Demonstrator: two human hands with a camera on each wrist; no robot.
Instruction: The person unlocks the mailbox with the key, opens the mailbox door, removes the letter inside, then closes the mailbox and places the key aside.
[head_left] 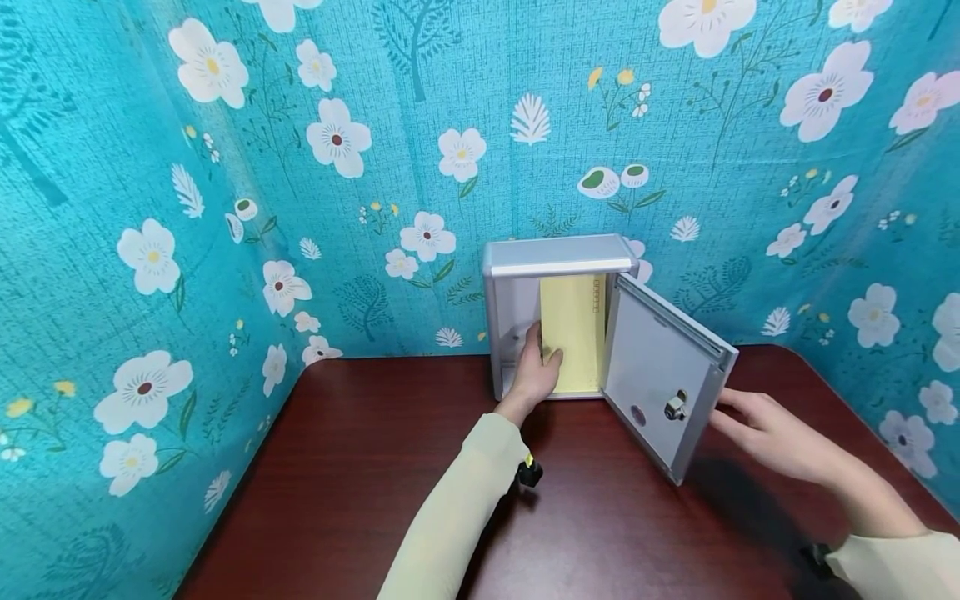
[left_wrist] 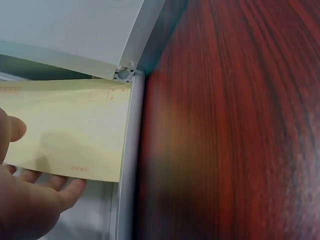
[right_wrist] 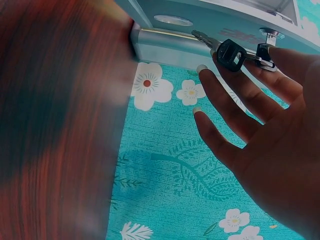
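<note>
A grey metal box (head_left: pixel 555 252), its door (head_left: pixel 652 367) swung out to the right, stands on the table. Inside it a pale yellow envelope (head_left: pixel 573 333) is upright along the right side. My left hand (head_left: pixel 531 375) reaches into the box and holds the envelope's left edge, thumb in front and fingers behind (left_wrist: pixel 30 200). At the door's outer face, my right hand (head_left: pixel 772 433) pinches the black-headed key (right_wrist: pixel 264 51) in the lock (right_wrist: pixel 271 33). A second key (right_wrist: pixel 231 55) hangs from the same ring against the fingers. The lock's inner side (head_left: pixel 677 406) shows on the door.
The dark red wood-grain table (head_left: pixel 337 467) extends in front of the box. Behind and at both sides hangs a blue flowered cloth (head_left: pixel 300 208). The open door juts forward over the table between my arms.
</note>
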